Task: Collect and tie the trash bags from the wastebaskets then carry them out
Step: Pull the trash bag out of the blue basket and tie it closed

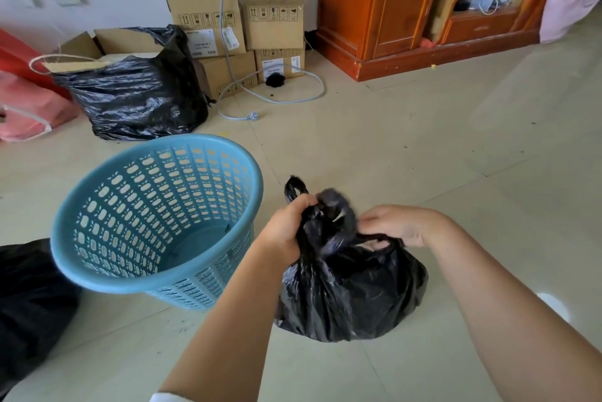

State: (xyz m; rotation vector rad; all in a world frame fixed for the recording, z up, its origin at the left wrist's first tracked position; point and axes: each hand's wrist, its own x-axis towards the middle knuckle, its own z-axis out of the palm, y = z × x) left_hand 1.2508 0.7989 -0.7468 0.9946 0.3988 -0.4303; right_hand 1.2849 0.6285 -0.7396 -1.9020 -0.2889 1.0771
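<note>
Right hand blurs at the fingers, so its hold on the black trash bag's handle can't be made out. Bag's contents hidden. Dark shape at left is cut off, unidentifiable.

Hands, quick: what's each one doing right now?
Left hand: closed, gripping a handle of the black trash bag.
Right hand: closed, fingers pinching the bag's other handle.

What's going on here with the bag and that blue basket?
A person is tying up a small black trash bag that sits on the tiled floor. The left hand grips one handle and the right hand pulls the other, so the knot looks in progress. The blue wastebasket beside it holds no liner. A larger black bag sits further back by cardboard boxes.
</note>
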